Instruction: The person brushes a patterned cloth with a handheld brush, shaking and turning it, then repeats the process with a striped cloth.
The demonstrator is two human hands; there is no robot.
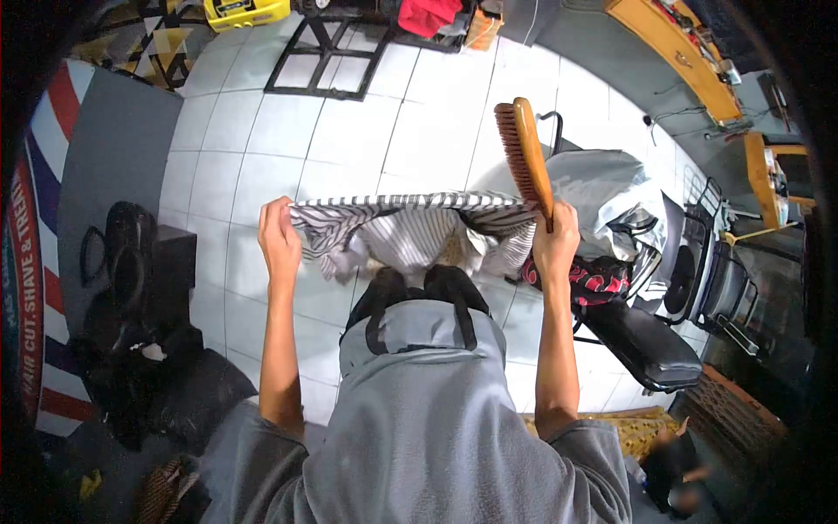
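A black-and-white striped cape (pixel 410 231) is stretched between my two hands, its top edge nearly straight and the rest hanging in folds in front of my legs. At its left corner, my left hand (pixel 279 240) is closed on the cloth. My right hand (pixel 556 243) grips the cape's other end and also the handle of a wooden brush (pixel 526 144). The brush points up and away from me, with its brown bristles facing left. Part of the handle is hidden inside my fingers.
To the right is a chair with a grey-white sheet (pixel 602 188) over it and a black padded part (pixel 650 345) near me. A black frame (pixel 332 57) lies on the white tiled floor (pixel 279 122). Wooden counters (pixel 685 57) line the upper right; a striped barber sign (pixel 30 297) stands left.
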